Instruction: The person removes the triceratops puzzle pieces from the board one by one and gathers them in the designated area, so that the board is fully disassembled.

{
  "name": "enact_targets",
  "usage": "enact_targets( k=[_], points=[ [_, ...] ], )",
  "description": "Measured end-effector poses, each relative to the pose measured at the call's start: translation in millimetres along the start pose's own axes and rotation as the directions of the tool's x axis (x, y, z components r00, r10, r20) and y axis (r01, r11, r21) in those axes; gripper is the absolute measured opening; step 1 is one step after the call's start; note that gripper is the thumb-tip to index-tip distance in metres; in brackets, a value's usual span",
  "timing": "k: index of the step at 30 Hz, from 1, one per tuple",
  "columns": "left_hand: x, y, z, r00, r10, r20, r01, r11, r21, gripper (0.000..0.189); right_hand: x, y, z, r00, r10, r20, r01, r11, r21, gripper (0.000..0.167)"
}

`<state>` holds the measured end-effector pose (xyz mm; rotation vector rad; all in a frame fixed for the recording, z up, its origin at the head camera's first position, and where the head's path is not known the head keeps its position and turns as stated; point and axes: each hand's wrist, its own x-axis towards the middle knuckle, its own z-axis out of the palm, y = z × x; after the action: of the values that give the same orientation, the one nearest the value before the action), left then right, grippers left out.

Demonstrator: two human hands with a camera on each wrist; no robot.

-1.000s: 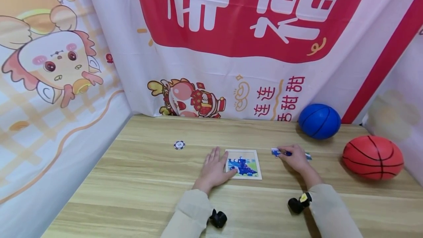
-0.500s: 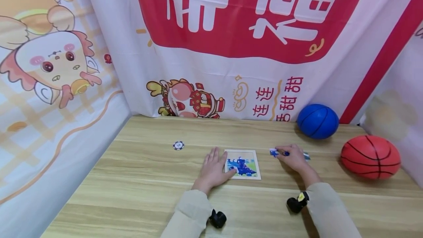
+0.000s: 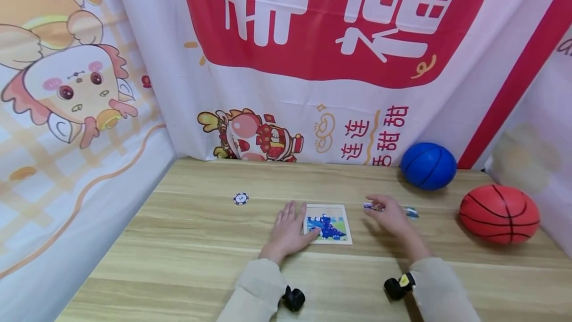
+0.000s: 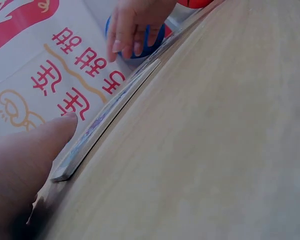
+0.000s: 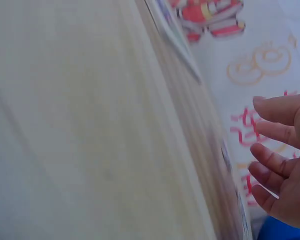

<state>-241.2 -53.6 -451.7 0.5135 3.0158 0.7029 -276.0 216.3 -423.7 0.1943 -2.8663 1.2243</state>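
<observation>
A puzzle tray (image 3: 348, 226) with a pale border and a blue dinosaur picture lies flat on the table. My left hand (image 3: 285, 232) rests on its left edge, fingers straight and thumb over the picture. Right of the tray, my right hand (image 3: 391, 215) hovers above a puzzle piece (image 3: 367, 206), which it partly hides. Another puzzle piece (image 3: 411, 212) lies just beyond that hand. In the right wrist view, the right hand (image 5: 287, 160) has loosely bent fingers, thumb apart, and nothing shows between them. The left thumb (image 4: 45, 137) appears beside the tray's edge (image 4: 107, 122) in the left wrist view.
A round chip (image 3: 241, 199) marked 10 lies left of the tray. A blue ball (image 3: 429, 166) stands at the back right by the printed curtain (image 3: 286, 83), with a red ball (image 3: 499, 214) nearer on the right. Wood-grain tabletop (image 3: 187, 252) extends in front.
My right hand has come up slightly from the puzzle piece and its fingers have spread from their pinch. The piece beneath stays on the table. My left hand keeps its place on the tray.
</observation>
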Motion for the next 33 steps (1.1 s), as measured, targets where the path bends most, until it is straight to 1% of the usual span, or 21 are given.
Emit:
enact_targets(
  k=[3,7,11,15,20,22,27,33],
  points=[
    [-0.7,4.7,0.0,1.0,0.028,0.004,-0.028,1.0,-0.01,0.077,-3.9,-11,13,0.999,-0.036,0.017,0.035,0.999,0.037,0.04],
    [-0.9,10.9,3.6,0.997,0.067,0.022,-0.068,0.998,0.008,0.07,-8.2,-20,29,0.996,-0.069,0.063,0.065,0.996,0.061,0.037],
    [-2.0,14.0,6.6,0.996,0.074,0.042,-0.075,0.997,0.023,0.063,-12.1,-21,40,0.987,-0.117,0.109,0.112,0.992,0.052,0.038],
    [-3.4,15.0,7.4,0.996,0.078,0.053,-0.08,0.996,0.027,0.058,-14.5,-18,46,0.98,-0.157,0.125,0.157,0.988,0.01,0.039],
    [-4.7,16.3,6.5,0.994,0.094,0.055,-0.095,0.995,0.033,0.055,-17.3,-18,48,0.981,-0.146,0.129,0.156,0.985,-0.069,0.04],
    [-4.8,16.3,6.5,0.994,0.098,0.054,-0.1,0.994,0.04,0.054,-18.4,-20,48,0.982,-0.135,0.13,0.147,0.985,-0.086,0.04],
    [-4.6,15.3,5.4,0.994,0.092,0.053,-0.095,0.994,0.055,0.053,-19.8,-23,51,0.985,-0.132,0.112,0.143,0.986,-0.089,0.037],
    [-4.1,15.0,6.2,0.994,0.094,0.051,-0.097,0.994,0.057,0.053,-20.3,-22,56,0.99,-0.125,0.065,0.132,0.986,-0.103,0.031]
  ],
)
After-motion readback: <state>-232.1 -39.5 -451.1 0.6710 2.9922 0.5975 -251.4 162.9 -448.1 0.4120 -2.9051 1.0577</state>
